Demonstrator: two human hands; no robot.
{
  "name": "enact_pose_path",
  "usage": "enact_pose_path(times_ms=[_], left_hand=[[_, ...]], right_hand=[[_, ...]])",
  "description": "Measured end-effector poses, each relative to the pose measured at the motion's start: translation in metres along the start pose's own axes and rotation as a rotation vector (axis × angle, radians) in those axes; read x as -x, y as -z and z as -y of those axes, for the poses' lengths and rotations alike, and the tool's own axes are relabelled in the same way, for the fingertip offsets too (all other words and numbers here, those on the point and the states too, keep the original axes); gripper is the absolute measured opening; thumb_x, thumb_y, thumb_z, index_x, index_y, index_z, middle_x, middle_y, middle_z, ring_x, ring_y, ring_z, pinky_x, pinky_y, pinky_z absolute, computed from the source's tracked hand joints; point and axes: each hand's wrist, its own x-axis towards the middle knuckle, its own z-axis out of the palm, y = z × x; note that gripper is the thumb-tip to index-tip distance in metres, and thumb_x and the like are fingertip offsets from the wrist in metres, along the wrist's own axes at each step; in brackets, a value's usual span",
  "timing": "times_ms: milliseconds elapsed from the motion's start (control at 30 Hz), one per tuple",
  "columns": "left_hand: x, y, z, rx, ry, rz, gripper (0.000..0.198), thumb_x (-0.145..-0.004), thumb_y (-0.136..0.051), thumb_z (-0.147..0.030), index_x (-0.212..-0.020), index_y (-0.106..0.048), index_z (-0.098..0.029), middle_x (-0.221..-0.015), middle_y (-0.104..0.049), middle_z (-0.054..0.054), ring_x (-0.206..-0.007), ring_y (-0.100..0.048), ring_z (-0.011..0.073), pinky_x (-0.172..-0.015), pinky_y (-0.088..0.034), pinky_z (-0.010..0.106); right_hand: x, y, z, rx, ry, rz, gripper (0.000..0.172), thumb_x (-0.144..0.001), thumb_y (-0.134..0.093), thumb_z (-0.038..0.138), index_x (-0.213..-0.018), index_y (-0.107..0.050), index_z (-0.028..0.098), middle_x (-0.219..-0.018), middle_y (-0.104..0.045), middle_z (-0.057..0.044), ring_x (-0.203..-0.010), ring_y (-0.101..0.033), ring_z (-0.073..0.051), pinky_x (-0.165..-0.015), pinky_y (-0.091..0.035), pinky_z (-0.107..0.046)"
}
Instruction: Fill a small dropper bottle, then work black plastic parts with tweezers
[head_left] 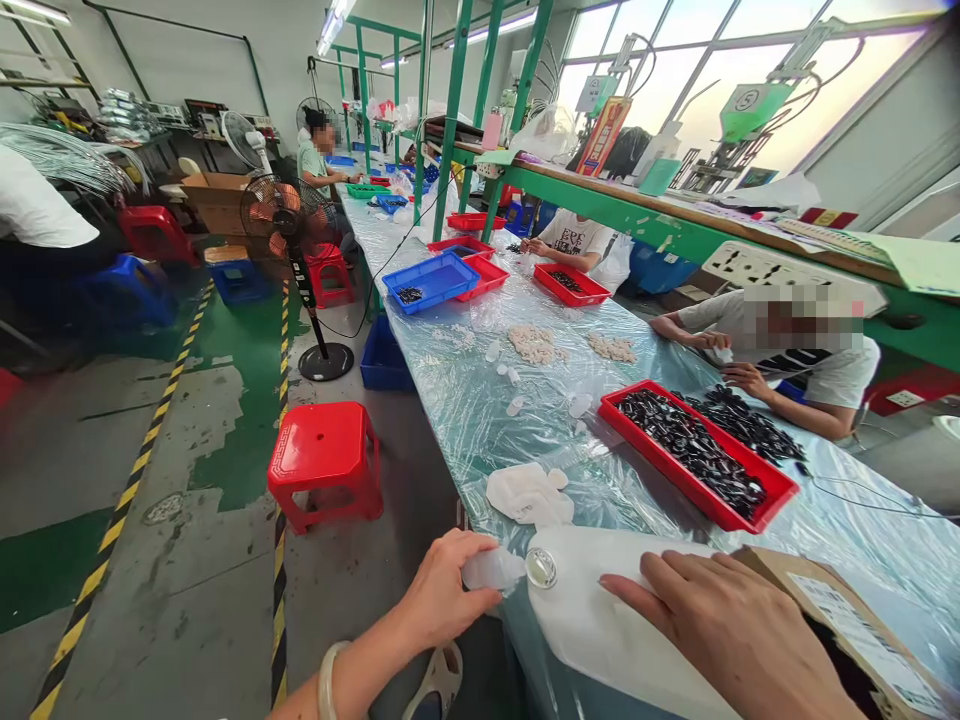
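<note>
My left hand (448, 590) holds a small translucent plastic bottle (491, 569) between thumb and fingers. The bottle's neck points right, at the round open mouth of a large white plastic jug (600, 615). Their mouths are close together; whether they touch I cannot tell. The jug is tipped over at the table's front edge, its mouth facing left. My right hand (739, 625) lies over the jug's upper side and grips it, with the thumb along the jug and part of the grip hidden. Just behind the jug's mouth lies a crumpled white cloth or wipe (529, 493).
A red tray (784, 500) of small black parts stands behind the jug, with more black parts (750, 420) beyond. A cardboard box (847, 610) is at right. Pale small pieces (534, 345) lie mid-table. A co-worker (795, 360) sits opposite; a red stool (324, 455) stands left.
</note>
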Motion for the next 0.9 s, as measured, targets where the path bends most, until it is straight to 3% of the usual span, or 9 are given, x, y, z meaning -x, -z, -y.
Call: enact_pose_path(times_ms=[900], left_hand=[[0.008,0.008,0.013,0.002,0.024,0.034,0.035,-0.063,-0.068,-0.022,-0.099,-0.064,-0.021,-0.095,-0.063,0.001,-0.087,-0.054,0.0185,-0.078,-0.038,0.028]], right_hand=[[-0.006,-0.002,0.014,-0.023,0.036,0.044,0.062,-0.099,-0.016,0.043,-0.051,-0.049,0.023,-0.041,-0.052,-0.001,-0.037,-0.052,-0.021,-0.048,-0.025,-0.031]])
